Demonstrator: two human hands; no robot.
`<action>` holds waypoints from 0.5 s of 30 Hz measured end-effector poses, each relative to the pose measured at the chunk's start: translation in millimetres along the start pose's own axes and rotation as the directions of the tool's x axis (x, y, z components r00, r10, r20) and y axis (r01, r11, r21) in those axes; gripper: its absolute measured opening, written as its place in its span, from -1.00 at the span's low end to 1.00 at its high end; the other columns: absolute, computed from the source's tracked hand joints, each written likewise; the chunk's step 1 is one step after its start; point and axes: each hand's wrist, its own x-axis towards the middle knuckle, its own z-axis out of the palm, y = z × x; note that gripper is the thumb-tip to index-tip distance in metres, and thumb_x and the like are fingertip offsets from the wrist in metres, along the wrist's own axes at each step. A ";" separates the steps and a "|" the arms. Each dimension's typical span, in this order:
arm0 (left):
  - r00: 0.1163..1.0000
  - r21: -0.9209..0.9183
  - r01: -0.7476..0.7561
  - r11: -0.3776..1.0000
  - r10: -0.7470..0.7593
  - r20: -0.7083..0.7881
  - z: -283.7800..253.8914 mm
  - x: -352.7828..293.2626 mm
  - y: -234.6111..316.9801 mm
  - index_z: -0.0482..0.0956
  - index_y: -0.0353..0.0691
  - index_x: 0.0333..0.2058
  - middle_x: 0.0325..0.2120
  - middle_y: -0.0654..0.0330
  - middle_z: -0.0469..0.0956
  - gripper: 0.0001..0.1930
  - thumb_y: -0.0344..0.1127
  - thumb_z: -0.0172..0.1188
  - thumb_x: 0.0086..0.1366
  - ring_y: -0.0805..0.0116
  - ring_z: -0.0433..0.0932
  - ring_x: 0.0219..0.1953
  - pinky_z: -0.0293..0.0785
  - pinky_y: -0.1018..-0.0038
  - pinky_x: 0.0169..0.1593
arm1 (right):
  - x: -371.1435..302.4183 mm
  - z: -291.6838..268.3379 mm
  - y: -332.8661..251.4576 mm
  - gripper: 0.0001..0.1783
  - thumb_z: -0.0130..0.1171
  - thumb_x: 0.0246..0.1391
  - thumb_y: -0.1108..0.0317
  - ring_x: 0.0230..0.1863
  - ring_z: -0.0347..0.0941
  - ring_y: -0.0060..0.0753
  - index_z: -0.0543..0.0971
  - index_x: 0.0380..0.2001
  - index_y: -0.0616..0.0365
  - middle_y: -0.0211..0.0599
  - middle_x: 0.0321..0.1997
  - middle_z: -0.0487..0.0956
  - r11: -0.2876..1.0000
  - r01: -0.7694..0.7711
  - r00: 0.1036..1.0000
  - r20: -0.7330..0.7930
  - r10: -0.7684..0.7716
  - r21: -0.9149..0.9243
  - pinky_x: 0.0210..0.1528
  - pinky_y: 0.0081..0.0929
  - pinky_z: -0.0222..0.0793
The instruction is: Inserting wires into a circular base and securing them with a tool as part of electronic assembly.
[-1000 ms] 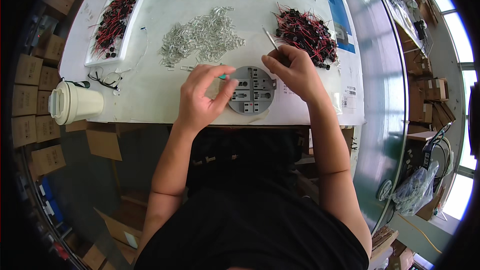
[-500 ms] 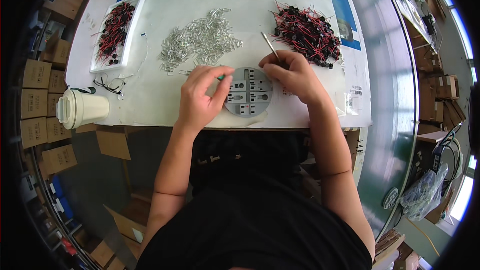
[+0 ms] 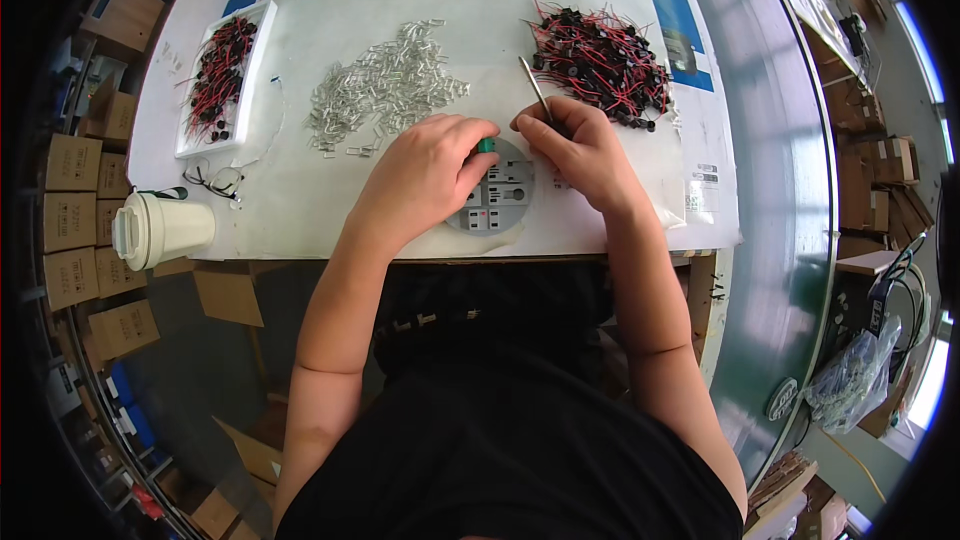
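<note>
On the far left, a cream lidded cup [image 3: 180, 228] lies tipped at the table's edge, with eyeglasses [image 3: 222, 180] near it and, beyond them, a white tray [image 3: 257, 55] holding black parts with red wires [image 3: 218, 80]. Next comes a loose pile of small shiny pieces [image 3: 385, 85], many of them lying unsorted. The left hand [image 3: 425, 170] reaches over the left part of a round grey fixture [image 3: 500, 185], its thumb and forefinger seemingly pinching a small green piece [image 3: 487, 145] above the plate; the work there looks unfinished. Whether the fixture's slots are filled cannot be told: some are covered, the rest too small. To the right, the right hand [image 3: 582, 150] grips a thin metal tool [image 3: 534, 83], its tip pointing up and away from the fixture. Beyond it sits a large tangled heap of black, red-wired parts [image 3: 600, 65], so plenty seems left; whether those in the tray are finished, I cannot tell.
</note>
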 end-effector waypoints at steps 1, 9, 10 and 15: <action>1.000 -0.010 -0.008 1.000 0.008 -0.001 2.4 1.1 0.9 0.67 -0.29 -0.06 -0.28 0.05 0.69 -0.74 -0.37 0.40 0.31 0.11 0.67 -0.28 0.61 0.29 -0.16 | -1.0 -1.0 0.7 -0.73 0.33 0.31 0.25 -0.44 0.34 -0.72 0.68 -0.25 0.30 -0.52 -0.47 0.55 1.000 0.000 1.000 -0.010 0.000 -0.010 -0.42 -0.56 0.29; 0.998 0.167 -0.063 0.984 0.067 -0.020 15.1 -17.7 3.1 0.64 -0.21 0.18 -0.24 0.16 0.59 -0.52 -0.13 0.38 0.35 0.14 0.57 -0.12 0.54 0.24 -0.04 | -26.5 -63.6 18.7 -0.79 0.37 0.30 0.31 -0.41 0.40 -0.72 0.71 -0.20 0.27 -0.56 -0.44 0.58 0.912 0.203 0.886 -0.330 -0.327 -0.358 -0.31 -0.57 0.37; 0.995 0.171 -0.062 0.983 0.074 -0.061 21.4 -22.8 1.6 0.61 -0.19 0.23 -0.20 0.17 0.57 -0.48 -0.11 0.37 0.37 0.14 0.55 -0.09 0.53 0.22 -0.01 | -28.6 -81.4 19.5 -0.80 0.37 0.29 0.32 -0.42 0.41 -0.71 0.71 -0.19 0.26 -0.55 -0.41 0.61 0.803 0.111 0.844 -0.371 -0.387 -0.585 -0.30 -0.56 0.38; 0.985 0.135 -0.046 0.990 0.067 -0.156 40.2 -31.3 -3.9 0.48 -0.14 0.37 -0.07 0.18 0.53 -0.37 -0.05 0.34 0.41 0.14 0.49 0.00 0.48 0.19 0.09 | -29.5 -109.6 39.1 -0.81 0.40 0.24 0.36 -0.46 0.40 -0.69 0.73 -0.18 0.26 -0.52 -0.31 0.67 0.627 -0.075 0.831 -0.397 -0.391 -0.775 -0.34 -0.57 0.37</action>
